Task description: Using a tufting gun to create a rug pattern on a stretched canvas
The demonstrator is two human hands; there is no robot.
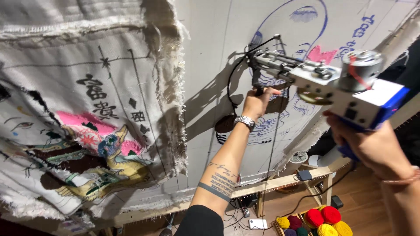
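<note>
My left hand is closed round the front handle of the tufting gun; right hand grips its blue rear grip; needle end is against the stretched backing cloth by the blue outline drawing; risk: tilted gun or slack pressure could rip the cloth; black cord may snag.

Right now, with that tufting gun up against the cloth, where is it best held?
Grip the tufting gun at two places, as shown. The right hand wraps the blue rear handle from below, under the heavy motor. The left hand takes the small black front handle from underneath, near the needle. The body is long and front-pointing, so two spaced grips probably keep it steady against the stretched cloth.
</note>
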